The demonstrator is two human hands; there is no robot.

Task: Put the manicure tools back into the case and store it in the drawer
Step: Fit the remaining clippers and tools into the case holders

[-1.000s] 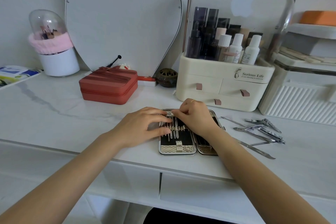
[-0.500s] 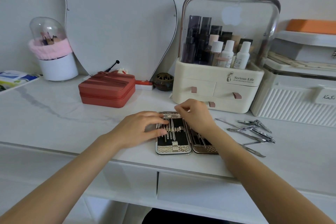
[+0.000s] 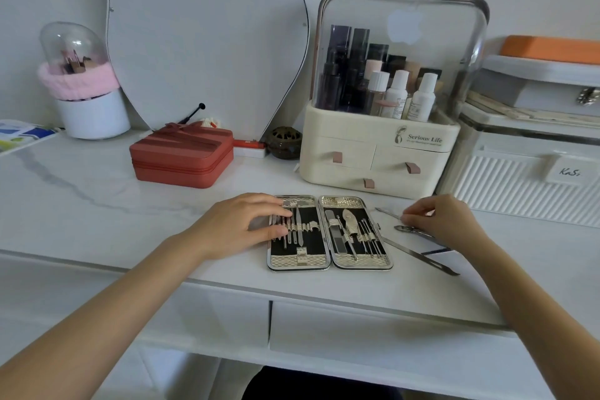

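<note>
A person sits at a white table (image 3: 97,191) with a manicure case (image 3: 329,232) lying open flat near the front edge, both halves lined with tools in their slots. The left hand (image 3: 240,226) rests on the left half of the case, fingers straight and relaxed, fingertips (image 3: 282,230) pressing on the row of slim tools (image 3: 292,227) there; it grasps nothing. Just right of that hand, the right half of the case holds a file (image 3: 334,230) and several picks.

The right hand (image 3: 444,221) is well clear of the case, out to its right, fingers curled down over the loose tools on the table. Thumb and forefinger seem to be pinching at a thin probe (image 3: 388,212) whose tip points back toward the case, though whether it is actually gripped cannot be told. Under the same hand lie nippers (image 3: 410,230), and nearer the person a long pusher (image 3: 422,257) runs diagonally from the case's edge.

Below both hands, the table's drawer (image 3: 373,331) is closed. Beyond the left hand sits a red box (image 3: 181,156); beyond the case stands a cream organizer (image 3: 380,159) with bottles under a clear cover.
</note>
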